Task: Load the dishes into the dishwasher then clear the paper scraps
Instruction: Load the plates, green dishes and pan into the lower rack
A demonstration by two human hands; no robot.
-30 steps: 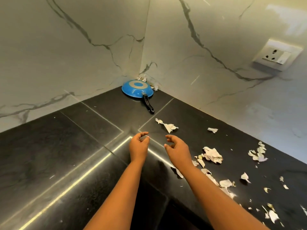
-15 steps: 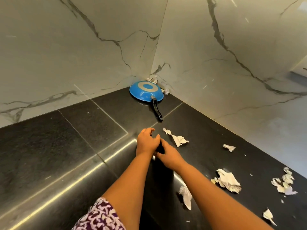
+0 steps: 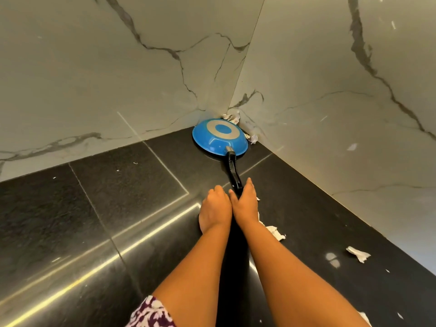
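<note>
A blue frying pan (image 3: 219, 136) lies upside down in the far corner of the black counter (image 3: 118, 208), its black handle (image 3: 232, 169) pointing toward me. My right hand (image 3: 245, 204) is at the handle's near tip, which sits between thumb and fingers without a closed grip. Pressed against it on the left is my left hand (image 3: 215, 208), fingers curled down, holding nothing I can see. Torn paper scraps lie by my right wrist (image 3: 274, 232), further right (image 3: 358, 254) and behind the pan in the corner (image 3: 233, 117).
White marble walls (image 3: 118, 79) close the counter on the left and right and meet behind the pan. More small scraps sit at the bottom right (image 3: 364, 318). A patterned sleeve (image 3: 151, 313) shows at the bottom edge.
Both hands have come together and moved forward to the pan handle's tip. The view has shifted closer to the corner, and the scraps have slid toward the right edge.
</note>
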